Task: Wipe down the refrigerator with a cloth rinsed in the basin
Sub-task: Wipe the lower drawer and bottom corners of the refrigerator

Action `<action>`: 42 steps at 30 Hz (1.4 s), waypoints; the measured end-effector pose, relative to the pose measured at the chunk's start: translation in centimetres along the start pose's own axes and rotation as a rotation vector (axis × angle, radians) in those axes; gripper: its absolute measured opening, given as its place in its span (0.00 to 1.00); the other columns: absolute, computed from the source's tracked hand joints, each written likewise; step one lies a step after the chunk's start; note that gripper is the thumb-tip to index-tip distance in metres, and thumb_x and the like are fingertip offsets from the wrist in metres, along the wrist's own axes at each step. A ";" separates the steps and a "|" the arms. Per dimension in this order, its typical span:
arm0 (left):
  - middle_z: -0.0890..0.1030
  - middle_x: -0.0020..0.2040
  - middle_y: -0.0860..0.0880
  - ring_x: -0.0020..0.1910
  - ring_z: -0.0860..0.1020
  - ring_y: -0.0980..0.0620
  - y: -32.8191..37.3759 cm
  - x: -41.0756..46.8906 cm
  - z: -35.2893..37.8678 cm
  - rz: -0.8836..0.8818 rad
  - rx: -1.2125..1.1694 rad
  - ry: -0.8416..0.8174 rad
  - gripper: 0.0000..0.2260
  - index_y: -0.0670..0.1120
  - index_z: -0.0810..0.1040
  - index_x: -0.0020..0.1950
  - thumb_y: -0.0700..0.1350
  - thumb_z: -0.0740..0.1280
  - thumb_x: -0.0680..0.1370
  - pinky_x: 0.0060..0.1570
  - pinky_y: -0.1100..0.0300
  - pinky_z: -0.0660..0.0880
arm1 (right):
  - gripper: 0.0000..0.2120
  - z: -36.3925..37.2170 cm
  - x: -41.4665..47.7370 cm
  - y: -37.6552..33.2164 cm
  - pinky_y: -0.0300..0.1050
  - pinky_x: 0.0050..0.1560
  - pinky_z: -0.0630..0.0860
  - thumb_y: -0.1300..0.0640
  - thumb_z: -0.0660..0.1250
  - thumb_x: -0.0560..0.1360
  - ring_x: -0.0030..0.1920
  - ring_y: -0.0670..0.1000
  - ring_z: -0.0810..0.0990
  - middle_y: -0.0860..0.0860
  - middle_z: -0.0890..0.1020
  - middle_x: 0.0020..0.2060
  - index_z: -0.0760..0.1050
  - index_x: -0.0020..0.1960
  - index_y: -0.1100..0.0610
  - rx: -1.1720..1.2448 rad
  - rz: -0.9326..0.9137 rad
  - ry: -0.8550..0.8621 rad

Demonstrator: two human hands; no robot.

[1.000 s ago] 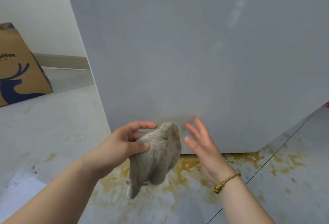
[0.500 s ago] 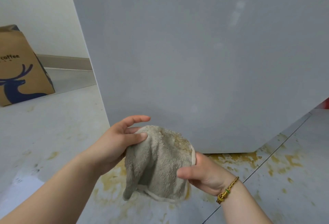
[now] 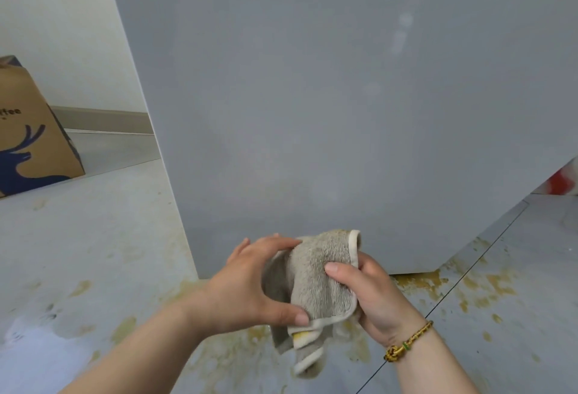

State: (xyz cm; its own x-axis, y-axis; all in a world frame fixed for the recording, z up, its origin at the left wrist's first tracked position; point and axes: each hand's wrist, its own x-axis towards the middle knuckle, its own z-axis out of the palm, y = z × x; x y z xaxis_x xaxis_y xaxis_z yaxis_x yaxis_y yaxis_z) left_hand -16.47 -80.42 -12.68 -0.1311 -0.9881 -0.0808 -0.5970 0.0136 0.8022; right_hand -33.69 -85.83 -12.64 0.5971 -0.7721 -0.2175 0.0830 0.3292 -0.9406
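Grey-beige terry cloth with a cream hem (image 3: 319, 281) sits bunched between both hands, low in front of the tall, smooth pale-grey refrigerator panel (image 3: 312, 112); whether its top corner touches the panel I cannot tell. The left hand (image 3: 250, 287) grips the cloth's left side, thumb pinching the lower hem and fingers curved over the top. The right hand (image 3: 375, 296), with a beaded gold bracelet (image 3: 406, 342) at the wrist, holds the right side with the thumb pressed on the near face and the fingers behind. A loose tail hangs below the hands, above the pale floor blotched with yellow-brown stains (image 3: 469, 293), and a yellowish patch shows on the lower fold. The step in hand looks like refolding the cloth for the next pass. To do it well, tuck the hanging tail in so it cannot brush the dirty floor, turn the soiled patch inward, and make a flat pad with a clean face outward. Then press it with a spread palm and wipe the panel's bottom strip in overlapping strokes. The basin is out of view. A brown paper bag printed with a blue deer (image 3: 28, 143) stands far left.
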 end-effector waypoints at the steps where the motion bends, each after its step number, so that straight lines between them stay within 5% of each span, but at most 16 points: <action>1: 0.68 0.57 0.69 0.61 0.66 0.71 0.0 0.0 0.3 -0.045 -0.080 -0.004 0.34 0.67 0.64 0.53 0.68 0.69 0.49 0.70 0.68 0.52 | 0.09 0.0 0.1 0.0 0.37 0.35 0.77 0.61 0.62 0.63 0.37 0.47 0.83 0.52 0.84 0.34 0.78 0.41 0.59 0.007 -0.001 -0.003; 4: 0.80 0.47 0.54 0.44 0.78 0.60 -0.4 0.1 0.6 -0.115 -0.182 -0.008 0.24 0.57 0.71 0.50 0.55 0.74 0.58 0.50 0.63 0.76 | 0.05 0.0 0.3 0.0 0.37 0.36 0.77 0.60 0.67 0.66 0.38 0.46 0.83 0.50 0.84 0.34 0.79 0.41 0.57 -0.094 -0.004 0.024; 8: 0.80 0.43 0.55 0.39 0.78 0.61 -1.2 0.4 0.3 -0.124 -0.155 0.018 0.13 0.55 0.73 0.44 0.44 0.75 0.67 0.41 0.69 0.73 | 0.07 -0.4 0.8 -0.1 0.38 0.35 0.72 0.61 0.73 0.68 0.33 0.48 0.76 0.50 0.79 0.31 0.76 0.35 0.60 -0.478 -0.110 0.364; 10: 0.80 0.39 0.55 0.36 0.77 0.63 -1.0 0.2 -0.2 -0.126 -0.198 0.031 0.14 0.53 0.74 0.43 0.43 0.76 0.65 0.38 0.71 0.72 | 0.09 -1.0 0.8 0.4 0.34 0.40 0.71 0.58 0.73 0.67 0.40 0.45 0.76 0.49 0.78 0.41 0.73 0.40 0.55 -0.489 -0.146 0.527; 13: 0.80 0.32 0.55 0.32 0.78 0.62 -0.3 0.2 -0.9 -0.148 -0.413 0.138 0.16 0.49 0.74 0.42 0.46 0.75 0.58 0.34 0.69 0.74 | 0.29 -0.9 0.7 1.7 0.43 0.56 0.75 0.48 0.74 0.63 0.60 0.55 0.75 0.57 0.75 0.61 0.70 0.59 0.57 0.065 -0.005 0.274; 15: 0.80 0.30 0.58 0.31 0.78 0.63 0.3 0.4 -1.0 -0.146 -0.467 0.205 0.17 0.47 0.75 0.41 0.48 0.74 0.56 0.32 0.70 0.73 | 0.44 0.1 0.8 2.7 0.49 0.58 0.76 0.39 0.78 0.55 0.61 0.60 0.76 0.62 0.76 0.61 0.71 0.62 0.63 0.354 0.079 0.001; 19: 0.78 0.25 0.60 0.26 0.75 0.66 0.9 0.4 -0.4 -0.147 -0.325 0.226 0.16 0.49 0.75 0.36 0.52 0.76 0.55 0.28 0.72 0.69 | 0.40 1.7 1.4 2.9 0.47 0.47 0.80 0.44 0.82 0.47 0.52 0.57 0.82 0.62 0.82 0.52 0.78 0.53 0.63 0.433 0.122 -0.134; 22: 0.78 0.25 0.58 0.26 0.75 0.65 0.3 0.4 -0.3 -0.184 -0.311 0.277 0.15 0.49 0.75 0.35 0.47 0.80 0.59 0.28 0.71 0.70 | 0.33 2.3 1.8 1.8 0.49 0.39 0.82 0.57 0.83 0.45 0.42 0.57 0.84 0.61 0.84 0.42 0.78 0.48 0.64 0.426 0.059 0.088; 26: 0.80 0.34 0.53 0.30 0.77 0.62 -0.1 0.2 -1.1 -0.163 -0.430 0.312 0.16 0.48 0.75 0.38 0.47 0.80 0.58 0.33 0.71 0.73 | 0.14 3.7 1.1 -0.3 0.43 0.38 0.82 0.68 0.71 0.64 0.36 0.46 0.83 0.50 0.84 0.36 0.74 0.46 0.55 0.223 -0.249 0.534; 29: 0.79 0.36 0.52 0.31 0.77 0.65 -0.4 0.1 -2.7 -0.107 -0.411 0.548 0.09 0.49 0.75 0.38 0.36 0.72 0.68 0.36 0.76 0.72 | 0.20 3.8 0.5 -4.0 0.28 0.44 0.76 0.68 0.70 0.68 0.40 0.32 0.78 0.43 0.74 0.42 0.66 0.46 0.47 -0.208 -0.866 0.930; 31: 0.77 0.36 0.53 0.31 0.76 0.65 -0.7 0.0 -4.0 -0.124 -0.341 0.828 0.12 0.52 0.74 0.38 0.35 0.68 0.72 0.35 0.77 0.70 | 0.23 2.5 1.4 -6.1 0.26 0.50 0.69 0.67 0.69 0.68 0.46 0.30 0.72 0.42 0.68 0.46 0.61 0.50 0.47 -0.568 -1.340 1.000; 33: 0.76 0.42 0.52 0.39 0.75 0.60 -1.1 -0.1 -5.1 -0.150 -0.332 1.035 0.10 0.52 0.73 0.46 0.36 0.65 0.75 0.42 0.73 0.70 | 0.15 1.2 3.9 -7.7 0.33 0.52 0.67 0.65 0.66 0.71 0.48 0.38 0.72 0.40 0.68 0.48 0.65 0.50 0.50 -0.791 -1.585 0.963; 36: 0.66 0.60 0.55 0.57 0.66 0.58 -2.0 -0.1 -6.1 -0.239 -0.361 1.044 0.20 0.52 0.63 0.68 0.39 0.60 0.78 0.55 0.60 0.64 | 0.08 1.6 8.6 -8.0 0.48 0.50 0.65 0.58 0.63 0.74 0.49 0.56 0.69 0.49 0.70 0.49 0.67 0.51 0.57 -1.167 -1.625 1.014; 39: 0.64 0.68 0.59 0.66 0.63 0.61 -2.8 0.1 -6.4 -0.144 -0.507 0.859 0.26 0.59 0.58 0.72 0.35 0.55 0.78 0.61 0.59 0.64 | 0.14 3.3 11.4 -5.6 0.51 0.53 0.65 0.60 0.65 0.69 0.52 0.55 0.67 0.52 0.68 0.51 0.67 0.52 0.55 -1.288 -1.585 1.083; 42: 0.64 0.70 0.60 0.68 0.64 0.61 -3.4 0.2 -6.3 -0.115 -0.558 0.810 0.29 0.62 0.59 0.71 0.36 0.56 0.76 0.57 0.61 0.65 | 0.10 4.4 12.5 -1.9 0.48 0.55 0.64 0.60 0.61 0.72 0.51 0.54 0.68 0.51 0.69 0.51 0.69 0.52 0.52 -1.381 -1.647 0.935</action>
State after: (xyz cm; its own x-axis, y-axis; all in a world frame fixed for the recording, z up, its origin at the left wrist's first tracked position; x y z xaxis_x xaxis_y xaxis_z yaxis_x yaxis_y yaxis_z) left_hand -9.46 -81.67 -11.70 0.6096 -0.7879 0.0868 -0.0863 0.0429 0.9953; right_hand -22.86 -93.72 -12.38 0.1929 0.0136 0.9811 -0.6901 -0.7089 0.1456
